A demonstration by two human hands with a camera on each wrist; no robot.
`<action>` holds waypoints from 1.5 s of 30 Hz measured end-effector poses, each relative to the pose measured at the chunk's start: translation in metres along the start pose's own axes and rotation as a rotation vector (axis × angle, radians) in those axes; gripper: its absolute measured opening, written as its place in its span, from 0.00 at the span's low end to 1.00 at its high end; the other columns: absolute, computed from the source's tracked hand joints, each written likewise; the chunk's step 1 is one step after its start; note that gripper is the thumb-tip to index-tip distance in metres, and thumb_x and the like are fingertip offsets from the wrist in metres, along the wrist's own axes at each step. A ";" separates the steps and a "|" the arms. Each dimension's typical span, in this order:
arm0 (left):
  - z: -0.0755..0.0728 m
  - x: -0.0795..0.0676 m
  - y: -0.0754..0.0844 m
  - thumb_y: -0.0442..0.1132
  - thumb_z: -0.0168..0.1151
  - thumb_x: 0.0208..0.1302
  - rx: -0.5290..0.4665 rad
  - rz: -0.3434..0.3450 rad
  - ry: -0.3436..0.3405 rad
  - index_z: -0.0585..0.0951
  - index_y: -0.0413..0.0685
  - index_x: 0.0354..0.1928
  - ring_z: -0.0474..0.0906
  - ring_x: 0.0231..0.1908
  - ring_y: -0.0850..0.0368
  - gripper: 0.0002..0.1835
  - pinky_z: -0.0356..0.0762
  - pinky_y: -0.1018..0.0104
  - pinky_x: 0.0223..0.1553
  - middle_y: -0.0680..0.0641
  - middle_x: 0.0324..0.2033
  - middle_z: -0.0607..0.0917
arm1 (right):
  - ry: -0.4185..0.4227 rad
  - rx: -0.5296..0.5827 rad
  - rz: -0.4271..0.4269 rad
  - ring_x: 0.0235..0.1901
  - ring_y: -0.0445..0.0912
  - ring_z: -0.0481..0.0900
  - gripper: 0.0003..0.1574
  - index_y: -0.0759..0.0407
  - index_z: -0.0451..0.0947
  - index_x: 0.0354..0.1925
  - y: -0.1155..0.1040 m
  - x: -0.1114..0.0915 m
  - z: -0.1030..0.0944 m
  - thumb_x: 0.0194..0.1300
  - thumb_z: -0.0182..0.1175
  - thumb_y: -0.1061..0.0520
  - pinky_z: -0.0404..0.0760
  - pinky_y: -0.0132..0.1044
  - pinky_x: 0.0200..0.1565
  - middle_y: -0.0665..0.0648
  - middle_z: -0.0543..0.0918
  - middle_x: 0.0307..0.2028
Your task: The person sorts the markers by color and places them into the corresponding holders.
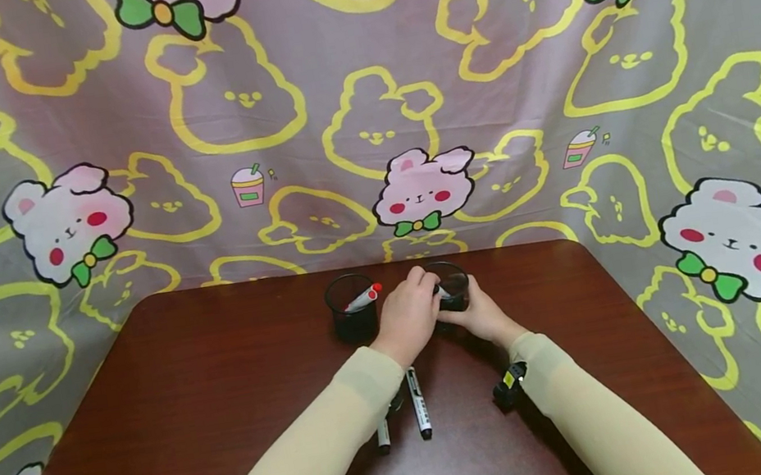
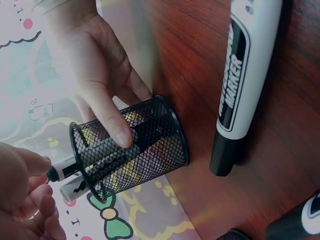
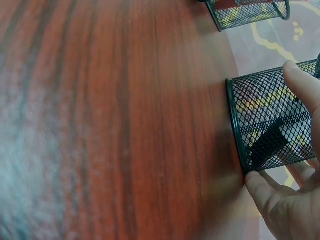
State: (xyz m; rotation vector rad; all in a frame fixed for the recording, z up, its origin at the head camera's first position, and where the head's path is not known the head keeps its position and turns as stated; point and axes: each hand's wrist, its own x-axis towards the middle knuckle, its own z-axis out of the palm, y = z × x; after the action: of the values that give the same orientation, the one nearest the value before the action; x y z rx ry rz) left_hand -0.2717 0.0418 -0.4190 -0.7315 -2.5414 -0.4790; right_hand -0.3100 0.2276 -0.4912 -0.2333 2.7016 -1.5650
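My right hand (image 1: 483, 317) grips a black mesh pen holder (image 2: 155, 165) around its side, thumb along the mesh. At its mouth, my left hand (image 1: 407, 312) pinches the black end of a whiteboard marker (image 2: 69, 170) whose body is inside the holder. Beside it, a second marker (image 2: 75, 189) sticks out with a pale end. Through the mesh in the right wrist view a dark marker cap (image 3: 270, 145) shows near the bottom. The left hand partly hides this holder in the head view.
A second mesh pen holder (image 1: 355, 326) stands to the left with red-ended markers (image 1: 364, 298) in it. Two black-capped markers lie nearer on the brown table (image 1: 195, 433): one marker (image 1: 419, 406), and another marker (image 1: 383, 438) partly under the left sleeve. A patterned cloth (image 1: 318, 222) hangs behind.
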 end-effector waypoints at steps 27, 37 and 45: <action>-0.042 -0.031 -0.010 0.41 0.68 0.70 -0.128 -0.081 0.084 0.82 0.46 0.49 0.81 0.29 0.54 0.11 0.82 0.63 0.32 0.47 0.41 0.80 | 0.014 0.037 0.028 0.66 0.56 0.72 0.53 0.54 0.56 0.71 -0.002 -0.001 0.002 0.60 0.77 0.49 0.68 0.59 0.68 0.63 0.72 0.68; -0.054 -0.045 -0.008 0.44 0.69 0.70 -0.143 -0.166 0.074 0.81 0.46 0.50 0.82 0.31 0.56 0.13 0.83 0.63 0.34 0.48 0.41 0.81 | 0.003 0.037 0.038 0.68 0.57 0.71 0.54 0.53 0.55 0.73 -0.001 -0.003 0.000 0.60 0.77 0.47 0.64 0.62 0.72 0.62 0.72 0.69; -0.058 -0.054 -0.013 0.44 0.69 0.69 -0.147 -0.184 0.089 0.82 0.46 0.49 0.81 0.29 0.56 0.13 0.84 0.62 0.35 0.47 0.43 0.82 | 0.013 0.032 0.034 0.68 0.57 0.71 0.55 0.54 0.55 0.73 -0.001 -0.003 0.002 0.60 0.77 0.47 0.65 0.60 0.71 0.63 0.73 0.68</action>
State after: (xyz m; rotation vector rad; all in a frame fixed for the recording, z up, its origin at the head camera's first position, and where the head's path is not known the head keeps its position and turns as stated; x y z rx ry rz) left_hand -0.2198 -0.0159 -0.4004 -0.5153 -2.5209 -0.7500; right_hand -0.3071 0.2259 -0.4909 -0.1762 2.6728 -1.6055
